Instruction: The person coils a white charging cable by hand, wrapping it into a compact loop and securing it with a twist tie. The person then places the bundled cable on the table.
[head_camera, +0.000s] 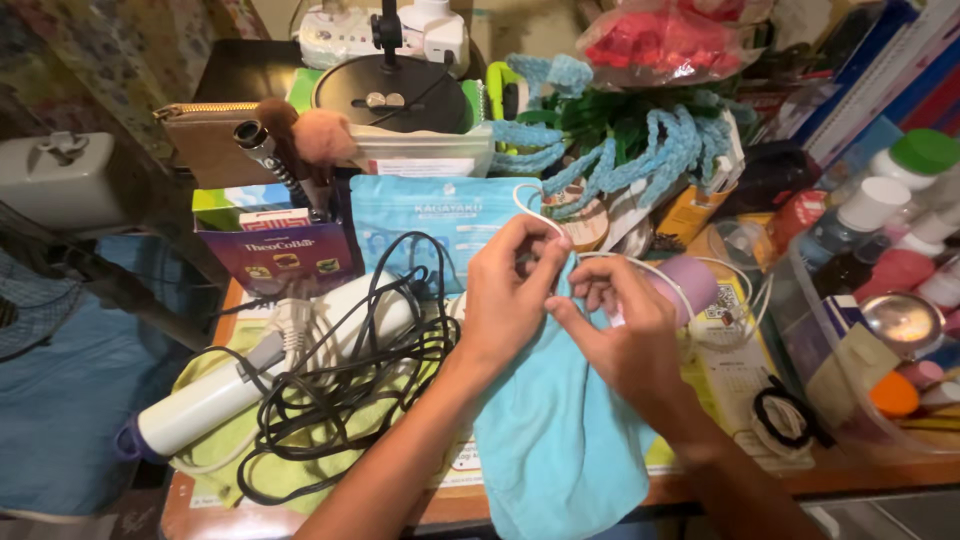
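Observation:
Both my hands meet over a light blue cloth pouch (560, 440) lying on the crowded table. My left hand (510, 295) pinches a thin white cord (530, 205) that loops up above the fingers. My right hand (625, 330) grips the same white cord near the pouch's top edge, and the cord runs on to the right across a small lilac device (690, 280). The pouch's mouth is hidden under my fingers.
A white wand-shaped appliance (260, 370) with a tangled black cable (350, 380) lies on a yellow-green cloth at left. A blue packet (440, 220), a purple box (280, 250), a blue yarn plant (640, 140) and a clear bin of bottles (880, 300) crowd the back and right.

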